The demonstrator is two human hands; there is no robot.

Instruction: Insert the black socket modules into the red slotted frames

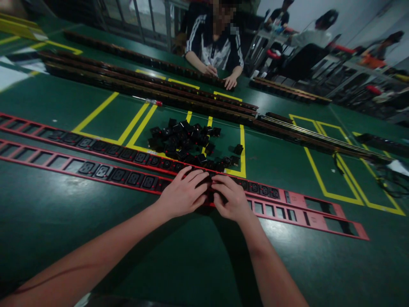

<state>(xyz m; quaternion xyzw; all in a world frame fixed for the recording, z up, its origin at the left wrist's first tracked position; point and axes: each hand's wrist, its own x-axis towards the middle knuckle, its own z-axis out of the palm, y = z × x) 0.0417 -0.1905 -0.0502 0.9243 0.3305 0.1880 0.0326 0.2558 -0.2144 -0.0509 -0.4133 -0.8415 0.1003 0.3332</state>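
Observation:
Two long red strips with rectangular openings lie side by side across the green table, the far strip (287, 196) and the near strip (302, 217). Black sockets (149, 182) fill some openings; others are bare. My left hand (184, 192) rests over both strips near the middle, fingers bent over the far one. Close beside it, my right hand (230, 197) reaches in with curled fingers. Between the fingertips there is something dark that I cannot make out. Just beyond the strips lies a loose pile of black sockets (182, 138).
Long dark rails (128, 81) run across the table beyond the pile. A screwdriver with a red-tipped handle (156, 102) lies before them. Opposite, a person (214, 47) has both hands at another rail. Black cables (391, 181) lie at the right.

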